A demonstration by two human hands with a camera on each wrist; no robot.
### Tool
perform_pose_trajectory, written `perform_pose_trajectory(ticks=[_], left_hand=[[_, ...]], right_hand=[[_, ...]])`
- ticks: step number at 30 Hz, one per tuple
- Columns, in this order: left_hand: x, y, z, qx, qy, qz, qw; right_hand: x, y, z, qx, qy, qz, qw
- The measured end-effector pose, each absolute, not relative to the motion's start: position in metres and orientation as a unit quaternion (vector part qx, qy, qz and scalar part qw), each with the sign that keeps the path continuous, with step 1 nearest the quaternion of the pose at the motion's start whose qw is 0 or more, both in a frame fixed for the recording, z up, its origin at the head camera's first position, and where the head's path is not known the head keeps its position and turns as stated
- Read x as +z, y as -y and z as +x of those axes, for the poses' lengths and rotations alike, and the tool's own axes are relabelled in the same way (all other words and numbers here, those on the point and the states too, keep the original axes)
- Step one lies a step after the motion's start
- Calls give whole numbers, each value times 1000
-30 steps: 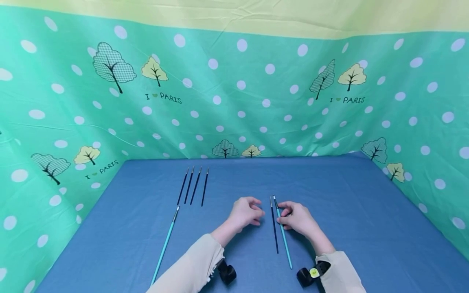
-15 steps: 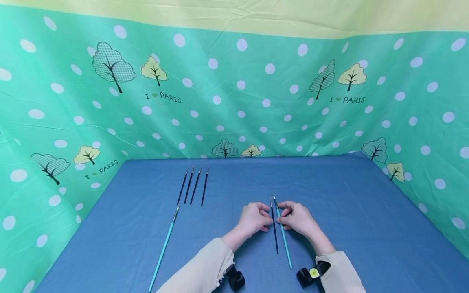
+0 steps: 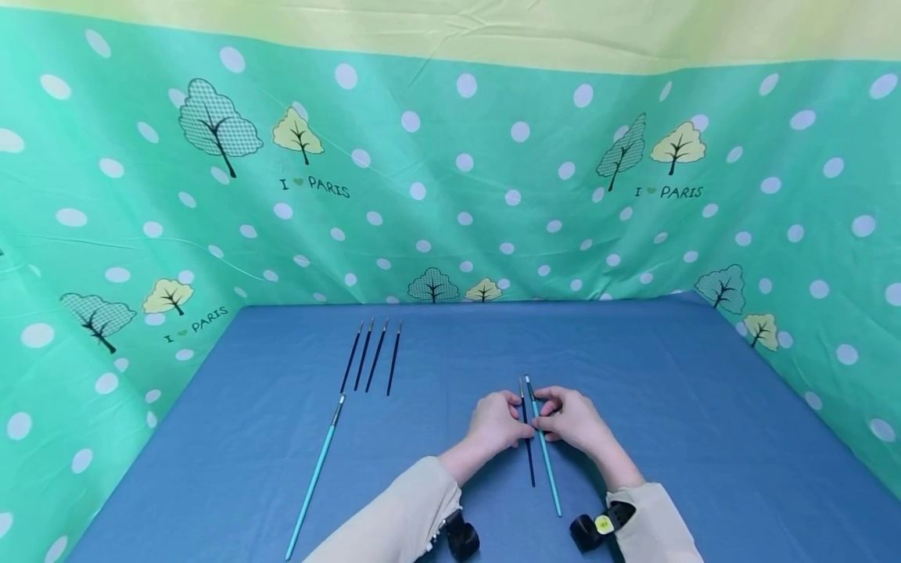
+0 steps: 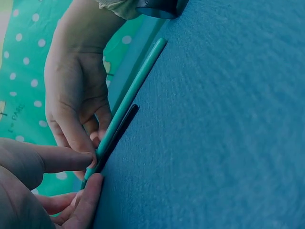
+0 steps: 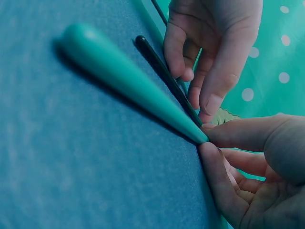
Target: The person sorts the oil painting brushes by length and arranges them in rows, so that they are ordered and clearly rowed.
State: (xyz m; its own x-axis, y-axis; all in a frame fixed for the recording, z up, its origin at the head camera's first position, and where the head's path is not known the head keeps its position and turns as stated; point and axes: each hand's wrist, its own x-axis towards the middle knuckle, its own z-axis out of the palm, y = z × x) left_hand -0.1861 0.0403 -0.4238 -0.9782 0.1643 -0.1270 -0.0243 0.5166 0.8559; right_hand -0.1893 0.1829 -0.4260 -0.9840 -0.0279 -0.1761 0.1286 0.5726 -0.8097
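Two paintbrushes lie side by side between my hands: a thin dark one (image 3: 531, 465) and a longer teal-handled one (image 3: 549, 473). My left hand (image 3: 496, 422) has its thumb across the dark paintbrush and its fingers on the other side, pinching it near the upper end. Thumb and fingers of my right hand (image 3: 573, 418) pinch the teal paintbrush below its white tip. In the right wrist view the rounded teal handle end (image 5: 90, 47) is large and close, with the dark handle (image 5: 162, 71) beside it. The fingers partly cover both brushes.
Several thin dark paintbrushes (image 3: 375, 360) lie in a row at the back left of the blue cloth-covered table (image 3: 633, 344). Another teal paintbrush (image 3: 317, 477) lies in front of them. A green dotted curtain (image 3: 450, 180) hangs behind and along both sides.
My left hand has moved right and slightly toward me, from beside the dark paintbrush to around it. My right hand stays on the teal paintbrush; both brushes keep their places.
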Motion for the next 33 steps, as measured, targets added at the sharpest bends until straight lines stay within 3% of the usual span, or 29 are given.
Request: perform_pose_trajectory(ticks=[17,26,33], left_hand=[[-421,-44,-187,365,-927,64,53],[-416,-41,-189,364,-926,66,76],[-419,-35,-194,495,-856,29,146]], right_hand=[[-426,-182,-188,-468,-879,21,83],[-426,-182,-187,-466,-880,21,84],[-424,-182,-187,-460,-884,25,85]])
